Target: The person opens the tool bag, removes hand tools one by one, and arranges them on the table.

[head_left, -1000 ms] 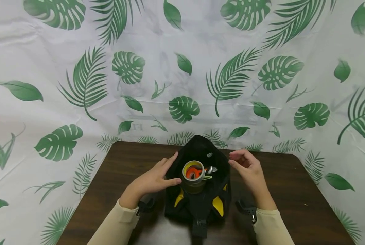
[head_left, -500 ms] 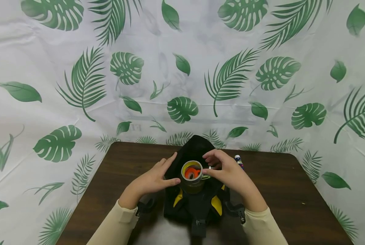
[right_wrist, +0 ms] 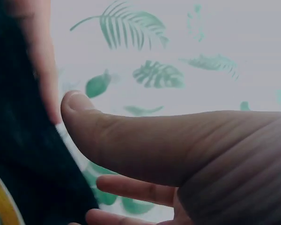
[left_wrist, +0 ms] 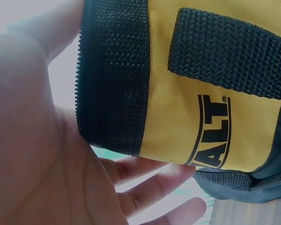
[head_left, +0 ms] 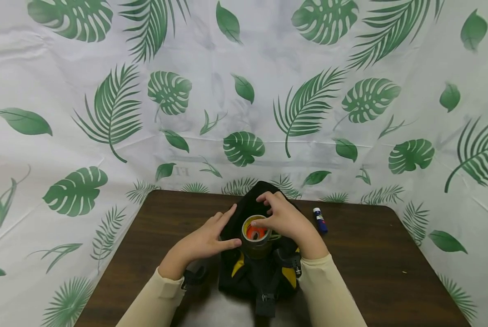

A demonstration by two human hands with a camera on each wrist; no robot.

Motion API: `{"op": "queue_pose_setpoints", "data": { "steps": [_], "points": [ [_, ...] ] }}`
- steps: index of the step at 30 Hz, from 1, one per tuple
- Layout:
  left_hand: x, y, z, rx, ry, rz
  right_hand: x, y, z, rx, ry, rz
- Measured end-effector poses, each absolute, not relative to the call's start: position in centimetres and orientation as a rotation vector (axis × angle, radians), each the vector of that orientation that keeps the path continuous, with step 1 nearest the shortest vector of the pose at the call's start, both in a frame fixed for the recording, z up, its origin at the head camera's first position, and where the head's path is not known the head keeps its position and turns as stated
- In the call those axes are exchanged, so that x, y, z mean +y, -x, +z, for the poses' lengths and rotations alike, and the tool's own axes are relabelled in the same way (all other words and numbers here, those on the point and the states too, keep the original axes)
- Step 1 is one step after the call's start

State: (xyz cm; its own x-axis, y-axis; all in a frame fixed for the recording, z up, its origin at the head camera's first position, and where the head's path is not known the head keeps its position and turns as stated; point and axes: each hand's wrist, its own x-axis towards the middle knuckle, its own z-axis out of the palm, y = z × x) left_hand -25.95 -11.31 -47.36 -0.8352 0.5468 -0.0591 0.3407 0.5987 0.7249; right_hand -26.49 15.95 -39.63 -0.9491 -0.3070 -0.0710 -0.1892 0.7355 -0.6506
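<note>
A black and yellow tool bag point(head_left: 240, 286) stands with its mouth spread wide. My left hand point(head_left: 203, 238) rests along its left side, fingers stretched out and thumb toward the mouth. In the left wrist view, fingers lie behind the yellow cloth point(left_wrist: 178, 126) and the palm is beside the black zip edge point(left_wrist: 112, 84). A round grey roll with a yellow inner wall point(head_left: 246, 239) sits upright in the mouth, an orange ring-shaped thing point(head_left: 255, 233) inside it. My right hand point(head_left: 286, 220) hovers over the mouth, fingers loosely bent, with nothing seen in its grasp; its thumb overlaps the roll's rim.
On the brown wooden table point(head_left: 370, 263), right of the bag, lies a blue glue stick point(head_left: 320, 221) with a white cap. A black buckle strap point(head_left: 266, 304) hangs at the bag's front. Behind the table hangs a leaf-print cloth point(head_left: 244, 91).
My right hand has moved left from beside the bag to above its mouth, uncovering the glue stick on the table and hiding silver items inside the bag. The left hand stays put.
</note>
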Motion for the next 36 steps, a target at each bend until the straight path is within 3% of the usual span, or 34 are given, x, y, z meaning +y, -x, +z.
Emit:
{"op": "queue_pose_setpoints", "data": {
  "steps": [12,36],
  "points": [
    [-11.3,25.9,-47.3,2.547,-0.709,1.039,16.3,29.3,-44.8,2.669,0.255,-1.039],
    [-11.4,25.8,-47.2,2.550,-0.723,1.056,16.0,28.7,-45.5,2.756,0.352,-0.684]
  ]
}}
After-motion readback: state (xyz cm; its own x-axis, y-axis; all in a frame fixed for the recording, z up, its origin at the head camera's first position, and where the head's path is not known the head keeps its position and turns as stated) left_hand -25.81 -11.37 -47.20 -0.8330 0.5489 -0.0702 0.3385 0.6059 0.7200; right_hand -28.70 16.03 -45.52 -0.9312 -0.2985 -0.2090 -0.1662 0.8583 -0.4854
